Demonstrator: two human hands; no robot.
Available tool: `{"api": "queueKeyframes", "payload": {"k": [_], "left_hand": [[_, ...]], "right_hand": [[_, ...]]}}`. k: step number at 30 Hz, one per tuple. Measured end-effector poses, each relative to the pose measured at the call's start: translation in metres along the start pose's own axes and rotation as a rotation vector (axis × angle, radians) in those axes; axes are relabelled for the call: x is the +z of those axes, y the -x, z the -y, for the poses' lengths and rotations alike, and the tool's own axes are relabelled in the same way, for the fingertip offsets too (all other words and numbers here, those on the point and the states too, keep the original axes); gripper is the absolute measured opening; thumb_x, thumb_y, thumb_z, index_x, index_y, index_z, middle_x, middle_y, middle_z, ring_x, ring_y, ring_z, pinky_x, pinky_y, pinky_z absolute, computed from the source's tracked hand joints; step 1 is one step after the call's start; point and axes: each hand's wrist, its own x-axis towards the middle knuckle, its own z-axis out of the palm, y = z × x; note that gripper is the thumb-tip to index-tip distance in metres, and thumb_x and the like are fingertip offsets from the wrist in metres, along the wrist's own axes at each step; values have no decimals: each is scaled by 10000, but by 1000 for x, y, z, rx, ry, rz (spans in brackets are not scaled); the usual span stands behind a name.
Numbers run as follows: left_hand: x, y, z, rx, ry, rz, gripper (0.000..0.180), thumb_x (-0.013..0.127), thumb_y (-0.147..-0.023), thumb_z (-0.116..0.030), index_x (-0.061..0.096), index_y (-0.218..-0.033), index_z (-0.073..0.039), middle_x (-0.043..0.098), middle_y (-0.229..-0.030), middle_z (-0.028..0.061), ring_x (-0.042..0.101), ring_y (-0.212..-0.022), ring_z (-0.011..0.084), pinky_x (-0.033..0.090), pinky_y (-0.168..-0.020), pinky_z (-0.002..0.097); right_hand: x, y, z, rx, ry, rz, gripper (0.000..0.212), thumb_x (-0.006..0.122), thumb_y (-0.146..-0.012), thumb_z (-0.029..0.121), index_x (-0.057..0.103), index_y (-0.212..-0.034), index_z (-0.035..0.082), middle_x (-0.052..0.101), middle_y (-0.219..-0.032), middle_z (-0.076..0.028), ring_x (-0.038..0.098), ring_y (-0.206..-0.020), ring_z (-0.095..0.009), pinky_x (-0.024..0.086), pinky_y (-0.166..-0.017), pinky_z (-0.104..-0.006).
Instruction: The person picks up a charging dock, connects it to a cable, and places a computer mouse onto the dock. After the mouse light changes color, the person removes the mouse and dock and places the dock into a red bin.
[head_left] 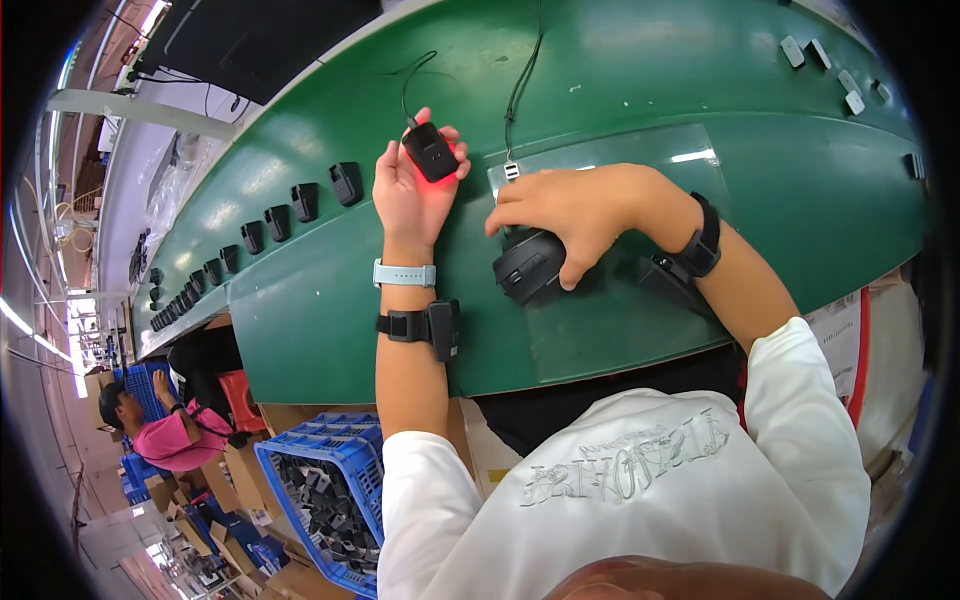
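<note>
On its upturned palm my left hand (pixel 420 185) holds a small black box-shaped device (pixel 430 152). Its fingers curl around the device's edges, and red light glows on the skin beside it. A thin dark cable (pixel 405 92) runs from the device's top end across the table. My right hand (pixel 588 205) is curved over a black computer mouse (pixel 530 266), with the thumb along its near side and the fingers at its far side. The mouse rests on a clear sheet (pixel 610 335). Just beyond that hand lies a small metal-and-white plug (pixel 512 171) on a dark cord.
A row of black devices (pixel 304 202) stretches along the green table (pixel 300 330) to the left. Several small white and grey pieces (pixel 793 52) lie far right. Below the table's edge stands a blue crate (pixel 365 500) of black parts; a person in pink (pixel 185 440) sits farther left.
</note>
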Motion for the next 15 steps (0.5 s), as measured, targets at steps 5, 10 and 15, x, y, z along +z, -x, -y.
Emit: {"api": "queueKeyframes", "payload": {"k": [5, 10, 15], "left_hand": [[14, 0, 3, 29, -42, -102, 482, 373, -1096, -301, 439, -1388, 77, 553, -1271, 241, 567, -1155, 435, 514, -989, 483], [13, 2, 1, 52, -64, -79, 407, 369, -1108, -191, 423, -1362, 122, 538, -1321, 276, 523, -1296, 499, 484, -1117, 541], [12, 0, 5, 161, -285, -65, 395, 507, -1059, -134, 434, -1372, 95, 578, -1297, 255, 581, -1258, 443, 498, -1098, 529]], "right_hand": [[7, -5, 15, 57, 214, 53, 766, 812, -590, 137, 578, -1315, 57, 596, -1162, -129, 587, -1104, -345, 516, -945, -427], [8, -8, 17, 58, 255, 26, 743, 808, -591, 117, 595, -1300, 55, 607, -1144, -122, 594, -1097, -332, 523, -935, -423], [-9, -8, -27, -43, -610, -37, 776, 813, -665, 132, 556, -1392, 45, 624, -1271, -79, 603, -1159, -207, 486, -1034, -361]]}}
